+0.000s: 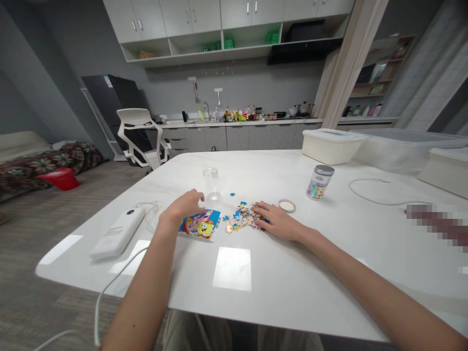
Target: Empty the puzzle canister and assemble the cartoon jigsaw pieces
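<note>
- My left hand [183, 207] is loosely curled, fingertips pointing down, with nothing visible in its grip. It hovers by the top edge of a SpongeBob picture card [200, 225], and I can't tell whether it's touching the card.
- My right hand [278, 222] is spread flat, its fingers [260, 208] resting on the near side of a heap of jigsaw puzzle pieces [241, 218].
- The heap lies on the white desk [234, 297], between the card and my right hand. A few pieces are joined, but I can't tell how many from this view.
- One loose blue puzzle piece [232, 194] sits just above the heap, near a clear plastic cup [211, 183] standing upright beside my left hand.
- A small round lid [287, 206] lies just past my right fingers, and beyond it stands a printed canister with a silver cap [320, 182].
- On the left of the desk, a white power bank [117, 232] lies with a white cable [120, 273] running off the edge.
- Lidded plastic storage boxes [398, 148] line the far right of the desk.
- A white office chair [141, 136] stands past the desk, in front of the kitchen counter [237, 123].
</note>
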